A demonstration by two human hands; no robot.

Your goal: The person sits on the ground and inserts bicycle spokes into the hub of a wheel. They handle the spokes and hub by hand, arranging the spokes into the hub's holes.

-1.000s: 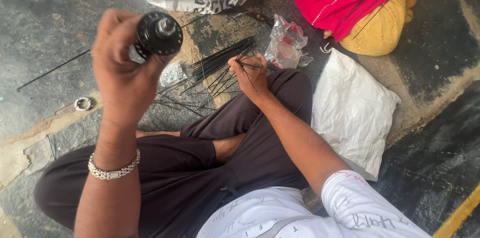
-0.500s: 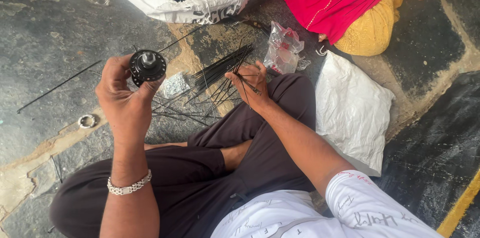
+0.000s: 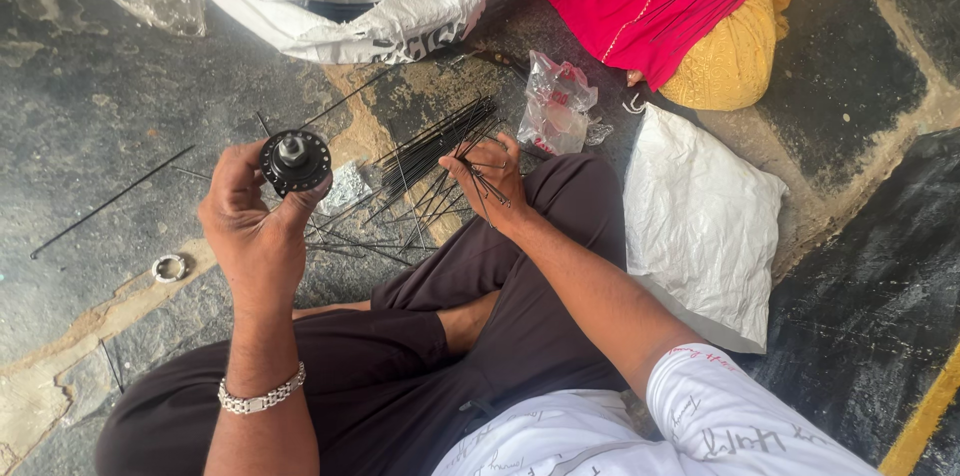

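Lower now, the left hand (image 3: 255, 231) grips the round black hub (image 3: 296, 162) up over the floor. Beside the knee, the right hand (image 3: 490, 179) pinches thin black spokes (image 3: 430, 151) from the pile. Picking just one spoke works best, I think.

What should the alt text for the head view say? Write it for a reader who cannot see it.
A seated person's left hand holds up a round black metal wheel hub, while the right hand picks at a bundle of thin black metal spokes on the stone floor. A white plastic bag lies beside the knee.
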